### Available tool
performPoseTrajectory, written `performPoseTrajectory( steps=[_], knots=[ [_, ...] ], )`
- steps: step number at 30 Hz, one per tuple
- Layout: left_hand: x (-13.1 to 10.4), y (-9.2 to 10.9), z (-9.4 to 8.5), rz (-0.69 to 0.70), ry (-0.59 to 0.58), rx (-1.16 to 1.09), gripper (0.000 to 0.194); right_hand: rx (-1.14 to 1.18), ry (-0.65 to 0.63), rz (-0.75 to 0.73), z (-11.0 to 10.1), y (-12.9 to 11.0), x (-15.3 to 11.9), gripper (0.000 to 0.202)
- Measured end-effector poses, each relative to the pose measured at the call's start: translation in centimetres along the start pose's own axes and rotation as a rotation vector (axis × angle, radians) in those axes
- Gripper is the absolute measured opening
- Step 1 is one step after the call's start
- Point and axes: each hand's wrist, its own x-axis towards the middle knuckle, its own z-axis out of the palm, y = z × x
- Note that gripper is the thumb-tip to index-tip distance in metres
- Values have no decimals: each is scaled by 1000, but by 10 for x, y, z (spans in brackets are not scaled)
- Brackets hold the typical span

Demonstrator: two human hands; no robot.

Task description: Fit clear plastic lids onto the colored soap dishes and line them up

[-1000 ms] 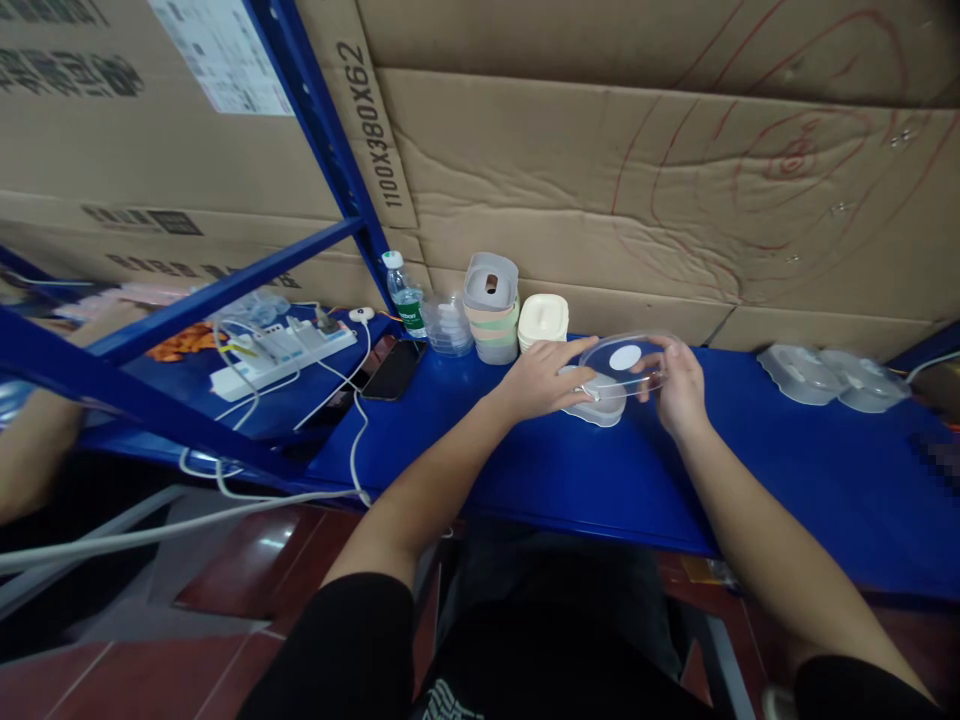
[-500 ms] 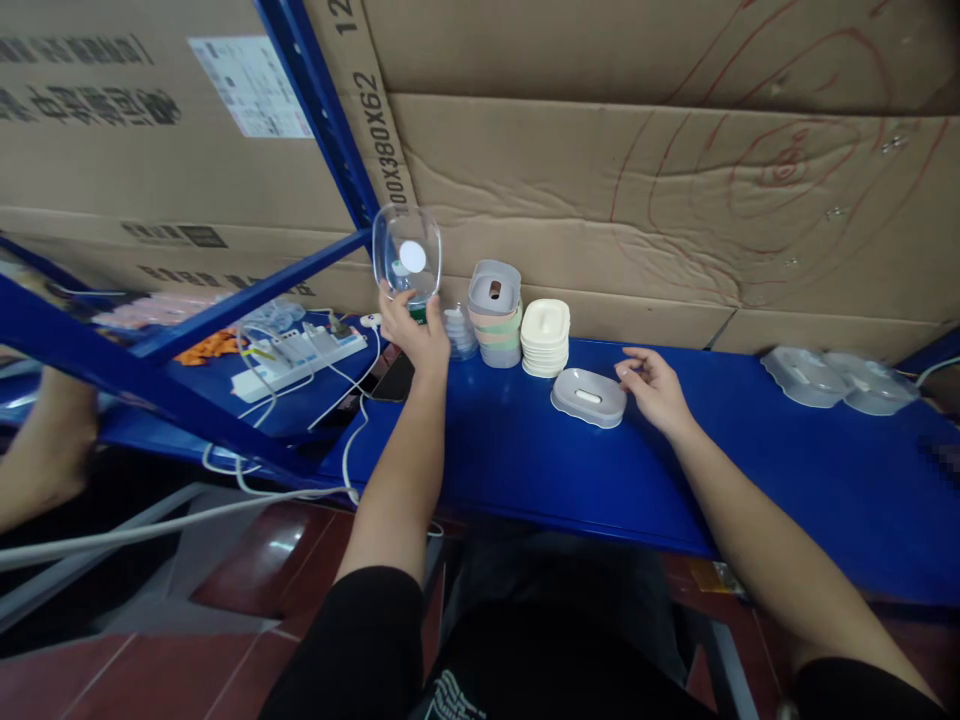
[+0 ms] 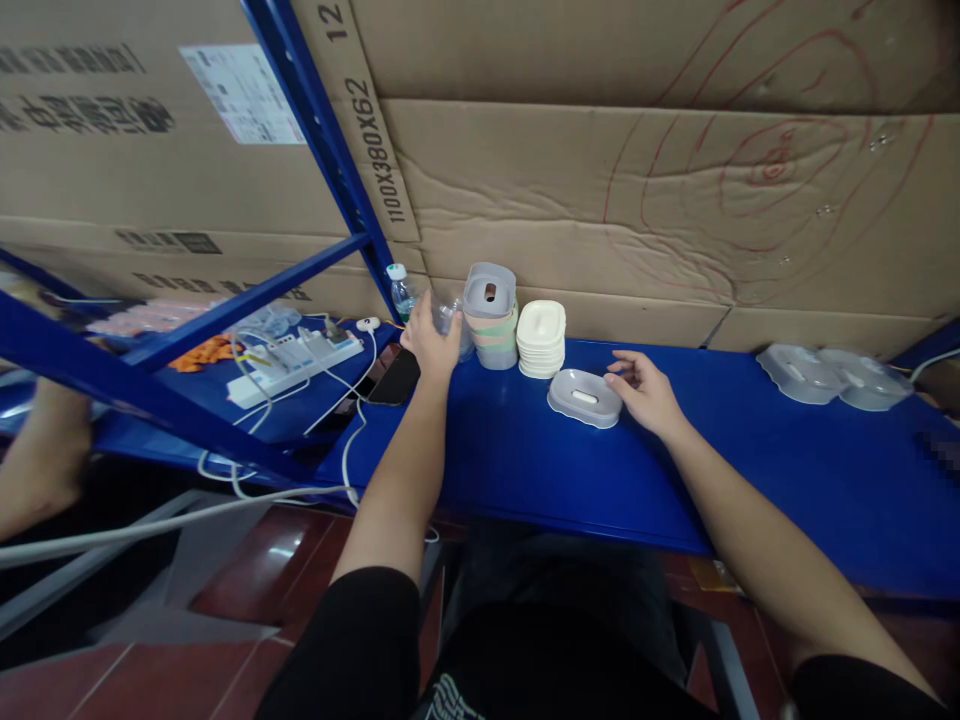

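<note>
My left hand (image 3: 433, 345) is around a clear plastic cup (image 3: 448, 314), fingers on one side and thumb on the other, at the clear stack beside the pastel containers. Part of the cup is hidden behind the hand. My right hand (image 3: 646, 392) is open, fingers slightly bent, its thumb at the right rim of a grey oval lid (image 3: 583, 400) with a pale slot in its middle. I cannot tell if they touch. Behind the lid stand a stack of cream lids (image 3: 541, 345) and a stack of pastel containers (image 3: 496, 340) topped by a grey piece with a hole.
Two clear-and-grey packs (image 3: 862, 382) lie at the right of the blue table (image 3: 525, 480). A bottle (image 3: 399, 290), a phone (image 3: 394, 378) and a power strip (image 3: 300, 365) with cables are at left, near a blue metal post (image 3: 322, 130). Another person's arm (image 3: 45, 450) shows at far left.
My left hand has come down and slightly right with the clear cup, from in front of the cardboard to the clear stack. The bottle now shows. My right hand has barely moved.
</note>
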Motion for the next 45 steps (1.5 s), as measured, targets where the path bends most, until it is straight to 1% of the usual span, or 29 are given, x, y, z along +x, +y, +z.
performPoseTrajectory(
  steps=[3, 5, 8, 11, 13, 15, 17, 18, 20, 22, 24, 25, 28, 31, 35, 38, 40, 42, 45],
  knots=[
    [0, 1, 1, -56, 18, -20, 63, -91, -19, -49, 0, -3, -2, 54],
    [0, 3, 0, -76, 39, -41, 62, -186, -66, -109, -1, -7, -3, 54],
    [1, 9, -5, -68, 99, -67, 57, -344, -198, -217, -2, -10, -5, 63],
    [0, 18, -10, -14, 154, -88, 51, -450, -341, -246, -1, -7, -7, 81],
    [-3, 26, -10, 64, 167, -101, 48, -497, -401, -219, 0, -3, -8, 88],
    [-11, 36, -7, 181, 154, -121, 45, -506, -429, -196, 1, 1, -8, 90],
    [-23, 48, -2, 360, 96, -167, 41, -478, -429, -197, 2, 1, -7, 90],
    [-30, 55, 1, 477, 39, -198, 39, -461, -421, -204, 2, 0, -7, 89],
    [-45, 68, 5, 733, -132, -258, 33, -436, -384, -215, 1, -3, -7, 88],
    [-58, 81, 8, 917, -332, -291, 31, -411, -335, -221, 1, -8, -8, 86],
    [-67, 90, 9, 998, -464, -313, 37, -374, -291, -231, 0, -12, -8, 85],
    [-70, 93, 9, 1014, -499, -318, 42, -349, -272, -237, 0, -15, -8, 84],
    [-72, 96, 7, 1023, -526, -314, 55, -247, -193, -241, -1, -20, -9, 81],
    [-72, 97, 6, 1010, -522, -305, 53, -94, -60, -197, -3, -22, -7, 74],
    [-80, 100, 7, 1015, -496, -278, 52, 162, 154, -50, -6, -17, -5, 62],
    [-89, 102, 11, 1061, -485, -252, 52, 327, 322, 62, -9, -13, -3, 66],
    [-94, 104, 13, 1093, -495, -243, 56, 368, 410, 105, -9, -12, 0, 67],
    [-97, 106, 12, 1120, -507, -247, 63, 381, 449, 156, -9, -13, 3, 65],
    [-98, 111, 10, 1180, -523, -249, 64, 451, 444, 266, -9, -15, 7, 62]
  ],
)
